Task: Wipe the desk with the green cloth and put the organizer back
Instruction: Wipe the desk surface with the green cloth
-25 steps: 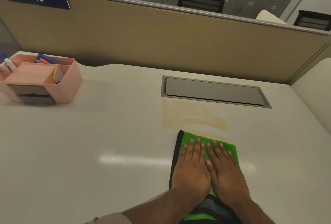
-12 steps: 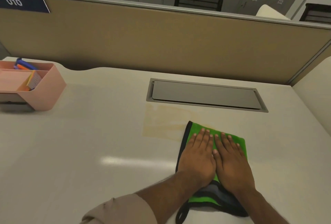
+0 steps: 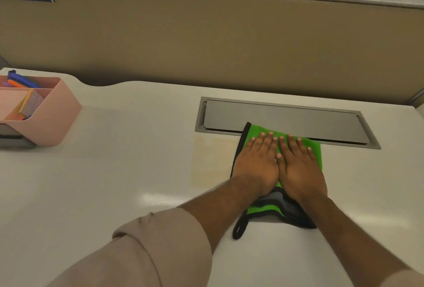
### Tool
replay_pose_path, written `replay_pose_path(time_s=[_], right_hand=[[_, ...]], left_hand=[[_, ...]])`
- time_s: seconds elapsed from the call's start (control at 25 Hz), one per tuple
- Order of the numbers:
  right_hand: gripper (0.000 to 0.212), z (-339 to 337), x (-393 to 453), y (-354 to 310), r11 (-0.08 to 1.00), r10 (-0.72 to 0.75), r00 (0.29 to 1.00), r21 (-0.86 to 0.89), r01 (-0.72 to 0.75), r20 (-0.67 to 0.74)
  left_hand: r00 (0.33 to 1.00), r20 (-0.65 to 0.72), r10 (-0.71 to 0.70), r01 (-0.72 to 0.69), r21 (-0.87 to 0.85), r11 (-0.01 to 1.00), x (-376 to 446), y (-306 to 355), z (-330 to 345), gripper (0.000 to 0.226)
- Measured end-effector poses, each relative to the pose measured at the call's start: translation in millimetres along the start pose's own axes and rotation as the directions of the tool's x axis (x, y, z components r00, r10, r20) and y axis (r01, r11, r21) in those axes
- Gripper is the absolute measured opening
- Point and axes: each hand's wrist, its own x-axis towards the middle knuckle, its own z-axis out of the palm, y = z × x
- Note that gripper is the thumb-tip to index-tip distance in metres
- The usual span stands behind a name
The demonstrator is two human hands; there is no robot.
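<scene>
Pressing: left hand (image 3: 257,167) and right hand (image 3: 298,167) lying flat side by side on the green cloth (image 3: 314,149), thumbs touching.
Grip: both palms spread wide, fingers straight, clasping nothing, only bearing down on the cloth.
Cloth: lying on the desk (image 3: 114,183), far edge overlapping the near lip of the grey cable hatch (image 3: 286,119); dark border running down the side away from the hatch's right end; dark loop (image 3: 238,229) trailing at the corner farthest from the hatch.
Stain: pale yellowish patch (image 3: 211,160) sitting just in front of the hatch's left end, touching the cloth's dark border.
Organizer: pink organizer (image 3: 50,114) standing well to the left of the hatch, partly cut by the frame edge, holding pens (image 3: 20,81) and a notepad (image 3: 32,103).
Sleeve: beige sleeve (image 3: 149,252) pushed up the left forearm.
Partition: tan partition (image 3: 206,41) rising directly behind the hatch.
</scene>
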Motion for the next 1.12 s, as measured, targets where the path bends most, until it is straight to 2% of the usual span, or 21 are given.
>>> replay_pose_path(time_s=[0.28,0.6,0.72,0.96,1.12], right_hand=[[0.055,9,33,-77,0.994,-0.110,0.994,0.026,0.109,0.004],[0.056,20,34,-199,0.944,-0.323,0.944,0.092,0.317,0.067],[0.056,22,15,-217,0.926,-0.370,0.925,0.109,0.360,0.088],[0.057,23,-34,-231,0.895,-0.437,0.897,0.136,0.425,0.070],[0.056,22,-73,-210,0.888,-0.451,0.892,0.129,0.442,0.042]], left_hand=[[0.992,-0.041,-0.116,0.116,-0.004,0.993,-17,-76,-15,0.056],[0.946,-0.082,-0.314,0.317,0.024,0.948,-95,-170,-26,0.062],[0.934,-0.104,-0.343,0.347,0.027,0.937,-124,-176,-24,0.073],[0.905,-0.152,-0.397,0.406,0.035,0.913,-180,-165,-17,0.066],[0.910,-0.168,-0.379,0.390,0.034,0.920,-208,-131,-10,0.063]])
